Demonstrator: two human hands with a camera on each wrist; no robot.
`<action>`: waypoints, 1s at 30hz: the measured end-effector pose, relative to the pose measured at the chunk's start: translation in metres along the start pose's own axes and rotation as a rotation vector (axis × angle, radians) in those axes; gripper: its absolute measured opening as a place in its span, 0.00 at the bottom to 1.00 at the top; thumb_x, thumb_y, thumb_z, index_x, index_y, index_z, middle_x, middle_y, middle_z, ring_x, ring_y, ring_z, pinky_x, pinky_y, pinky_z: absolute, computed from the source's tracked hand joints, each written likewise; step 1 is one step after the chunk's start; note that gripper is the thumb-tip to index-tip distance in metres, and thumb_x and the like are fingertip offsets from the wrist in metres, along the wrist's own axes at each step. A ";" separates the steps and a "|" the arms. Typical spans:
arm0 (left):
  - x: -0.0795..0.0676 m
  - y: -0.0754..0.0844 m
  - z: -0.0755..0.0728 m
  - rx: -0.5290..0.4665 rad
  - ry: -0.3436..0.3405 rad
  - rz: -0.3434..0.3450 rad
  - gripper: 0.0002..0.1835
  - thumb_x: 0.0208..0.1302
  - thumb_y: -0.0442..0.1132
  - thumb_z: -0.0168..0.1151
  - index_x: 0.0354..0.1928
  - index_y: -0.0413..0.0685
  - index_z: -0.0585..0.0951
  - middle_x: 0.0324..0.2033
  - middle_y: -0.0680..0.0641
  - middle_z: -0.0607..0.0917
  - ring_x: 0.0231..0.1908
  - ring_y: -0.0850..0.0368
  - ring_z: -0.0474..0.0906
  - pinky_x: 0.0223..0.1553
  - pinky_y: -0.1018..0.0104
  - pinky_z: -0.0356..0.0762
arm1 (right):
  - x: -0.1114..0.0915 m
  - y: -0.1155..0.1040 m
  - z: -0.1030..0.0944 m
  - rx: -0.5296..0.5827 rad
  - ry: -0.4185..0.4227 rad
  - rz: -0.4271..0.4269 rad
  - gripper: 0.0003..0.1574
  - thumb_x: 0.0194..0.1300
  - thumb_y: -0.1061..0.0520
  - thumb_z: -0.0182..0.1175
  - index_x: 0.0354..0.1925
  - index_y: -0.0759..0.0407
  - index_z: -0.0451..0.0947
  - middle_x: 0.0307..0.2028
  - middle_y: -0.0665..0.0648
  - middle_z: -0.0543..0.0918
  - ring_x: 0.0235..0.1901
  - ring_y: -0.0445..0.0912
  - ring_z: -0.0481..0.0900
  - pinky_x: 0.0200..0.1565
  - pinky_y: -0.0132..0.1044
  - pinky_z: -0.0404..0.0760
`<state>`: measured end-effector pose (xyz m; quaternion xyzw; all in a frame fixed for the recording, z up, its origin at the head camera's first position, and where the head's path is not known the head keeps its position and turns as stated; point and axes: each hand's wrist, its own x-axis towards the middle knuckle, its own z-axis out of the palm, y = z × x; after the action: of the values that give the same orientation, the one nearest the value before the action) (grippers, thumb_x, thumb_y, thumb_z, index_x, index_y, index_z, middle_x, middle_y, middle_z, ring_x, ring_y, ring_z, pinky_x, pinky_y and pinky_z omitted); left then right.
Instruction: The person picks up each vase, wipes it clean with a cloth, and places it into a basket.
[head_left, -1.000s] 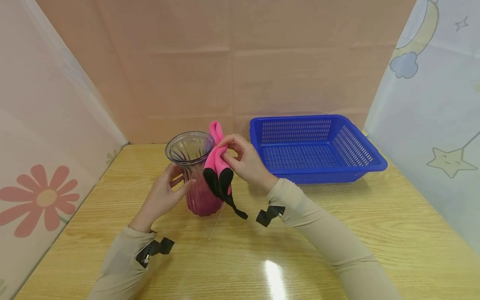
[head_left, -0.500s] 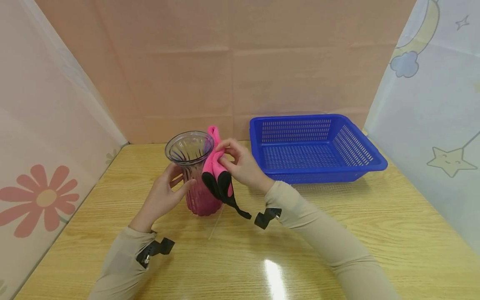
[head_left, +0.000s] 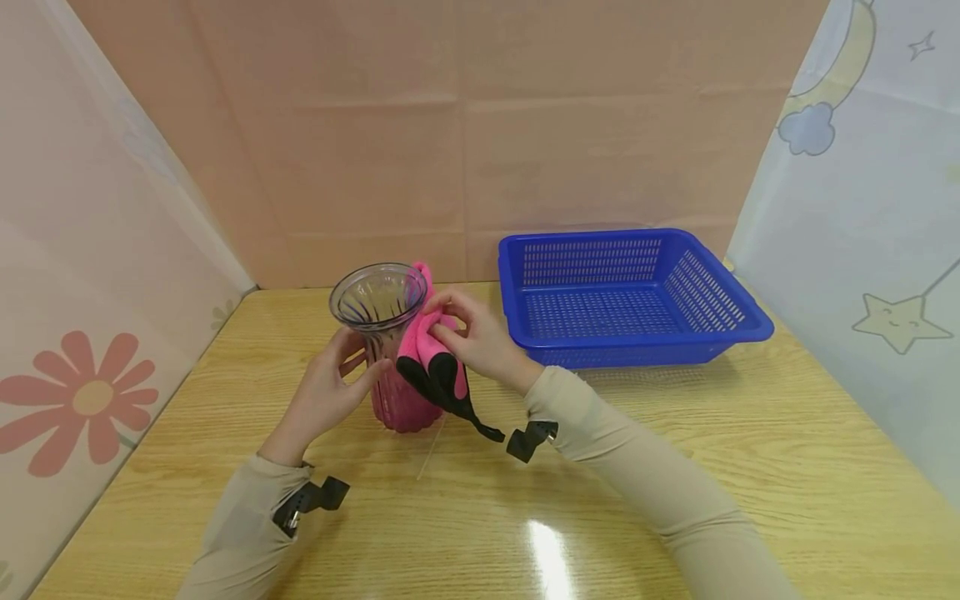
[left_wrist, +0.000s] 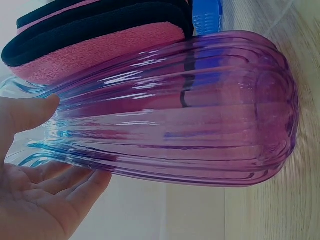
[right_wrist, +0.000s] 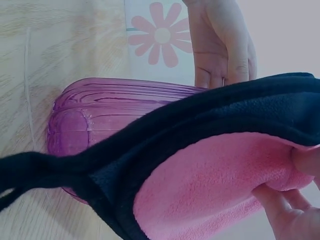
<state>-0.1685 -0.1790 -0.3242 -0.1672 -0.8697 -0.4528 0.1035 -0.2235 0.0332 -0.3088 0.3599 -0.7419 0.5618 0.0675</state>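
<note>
Two hands share one vessel: a ribbed glass vase (head_left: pixel 401 402), pink at the foot and bluish toward the flared rim, stands upright on the wooden bench (head_left: pixel 375 533). The left hand (head_left: pixel 322 390) grips it just below the rim, thumb on the near side and fingers reaching round the far side. That hold on the narrower neck probably keeps the vase steady while leaving the wider body exposed.

The right hand (head_left: pixel 480 337) pinches a folded pink cloth (head_left: pixel 415 342) with black edging between thumb and fingers. The cloth lies along the vase's outer right side and seems to touch it; being doubled over, it likely gives a thicker, softer pad. Its far end shows past the rim, and its black strap (head_left: pixel 480 426) hangs down toward the bench, perhaps left loose because the grip is on the pink part.

To the right, apart from the vase, sits a blue slotted basket (head_left: pixel 615 340), presumably set aside to give both arms room. Near the vase's foot lies a thin pale strand (head_left: pixel 430 452), its purpose unclear.
</note>
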 end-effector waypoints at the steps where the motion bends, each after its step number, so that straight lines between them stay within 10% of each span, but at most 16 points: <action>1: 0.000 0.000 0.000 -0.001 0.000 -0.001 0.33 0.58 0.37 0.61 0.64 0.42 0.59 0.59 0.36 0.69 0.59 0.39 0.68 0.57 0.49 0.70 | 0.000 0.000 0.000 -0.013 -0.002 0.004 0.11 0.58 0.71 0.55 0.42 0.67 0.71 0.44 0.63 0.75 0.47 0.51 0.75 0.49 0.41 0.81; 30: 0.000 -0.002 0.002 0.009 0.007 -0.007 0.33 0.59 0.38 0.60 0.65 0.43 0.59 0.60 0.36 0.68 0.59 0.39 0.68 0.57 0.49 0.70 | -0.012 0.010 0.003 -0.203 -0.072 -0.036 0.09 0.57 0.69 0.57 0.39 0.63 0.74 0.40 0.59 0.77 0.46 0.49 0.74 0.51 0.39 0.79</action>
<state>-0.1696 -0.1781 -0.3263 -0.1619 -0.8719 -0.4499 0.1056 -0.2202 0.0372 -0.3238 0.3842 -0.7904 0.4691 0.0872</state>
